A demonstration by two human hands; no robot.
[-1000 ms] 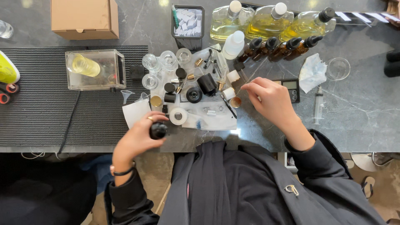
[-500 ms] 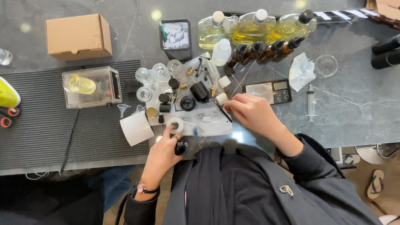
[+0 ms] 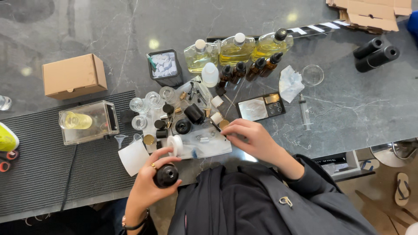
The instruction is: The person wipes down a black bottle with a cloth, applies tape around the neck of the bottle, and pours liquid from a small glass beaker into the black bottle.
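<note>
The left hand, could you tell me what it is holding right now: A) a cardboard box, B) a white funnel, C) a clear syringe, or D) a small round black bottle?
D: the left hand grips a small round black bottle just off the table's near edge.

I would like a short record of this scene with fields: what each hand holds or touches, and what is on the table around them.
left hand: holds a round black bottle near the table edge
right hand: fingertips rest on a clear plastic bag; whether it pinches something cannot be told
near the hands: white tape roll, black caps, small clear jars
further back: three flat bottles of yellow liquid, four amber dropper bottles, pocket scale, syringe
left side: cardboard box, ribbed black mat
</note>
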